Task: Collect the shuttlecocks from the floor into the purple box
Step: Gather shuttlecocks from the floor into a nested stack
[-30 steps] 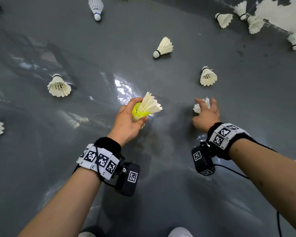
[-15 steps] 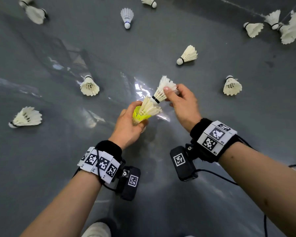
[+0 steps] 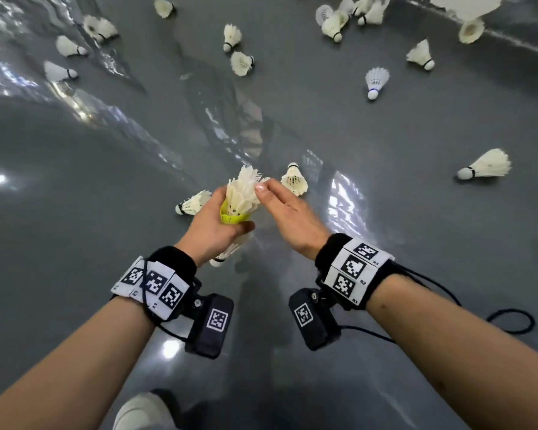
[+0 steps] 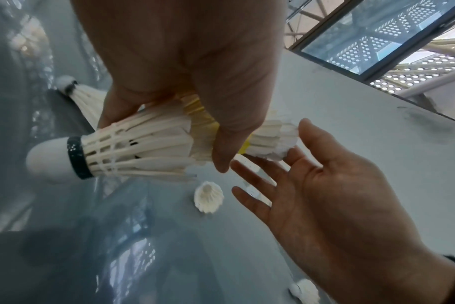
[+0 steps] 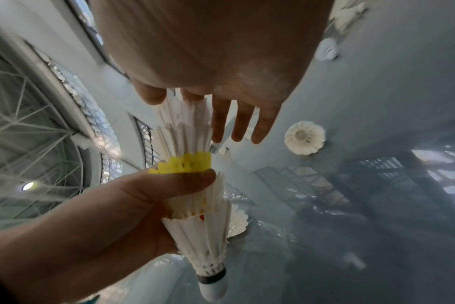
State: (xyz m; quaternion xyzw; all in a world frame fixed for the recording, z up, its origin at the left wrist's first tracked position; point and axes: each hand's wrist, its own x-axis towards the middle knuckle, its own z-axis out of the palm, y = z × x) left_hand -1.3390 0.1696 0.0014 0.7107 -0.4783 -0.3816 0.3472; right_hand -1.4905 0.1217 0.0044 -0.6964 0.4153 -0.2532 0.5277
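My left hand (image 3: 227,218) grips a stack of nested shuttlecocks (image 3: 241,197), white ones with a yellow one among them; the stack's white cork end (image 4: 50,160) points down. My right hand (image 3: 271,193) is beside the stack's top, fingers (image 5: 237,123) straight, thumb and forefinger tips at the top feathers. Loose white shuttlecocks lie on the grey floor close by: one just beyond the right hand (image 3: 294,181), one to the left (image 3: 193,203), one under the left wrist (image 3: 227,252). No purple box is in view.
Several more shuttlecocks are scattered farther off, such as one at the right (image 3: 486,164) and one standing on its cork (image 3: 375,82). A white shoe (image 3: 143,411) is at the bottom edge. A black cable (image 3: 510,321) loops by my right forearm.
The right hand picked a white shuttlecock off the floor, carried it to the left hand and set it into the top of the stack. Its fingers have straightened.
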